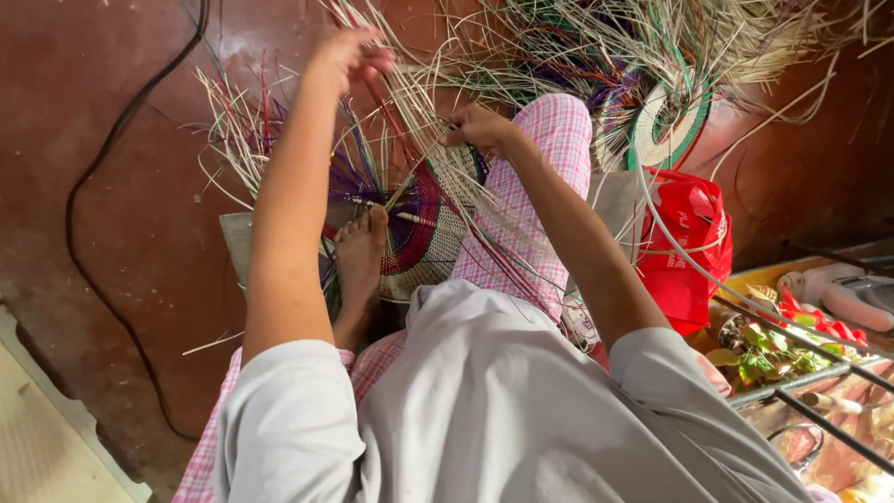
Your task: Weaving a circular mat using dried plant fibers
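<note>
1. Work piece: a round, partly woven mat of purple, red and pale plant strips lies on the dark red floor, pinned under the person's bare foot, between the raised left arm and the knee in pink checked cloth.
2. Left hand: raised well above the mat, fingers pinched shut on 1 or more long pale loose strips drawn upward.
3. Right hand: at the mat's far edge, fingers curled around strips at the weave; the exact grip is partly hidden.
4. Handling, as judged: the strips look light, thin and springy, likely to kink or split if bent sharply; the woven centre looks firmer. Hold is best taken near the weave, with a pinch far along the free end.
5. Surroundings: a second green-and-white woven disc, a red plastic bag and a black cable.
</note>
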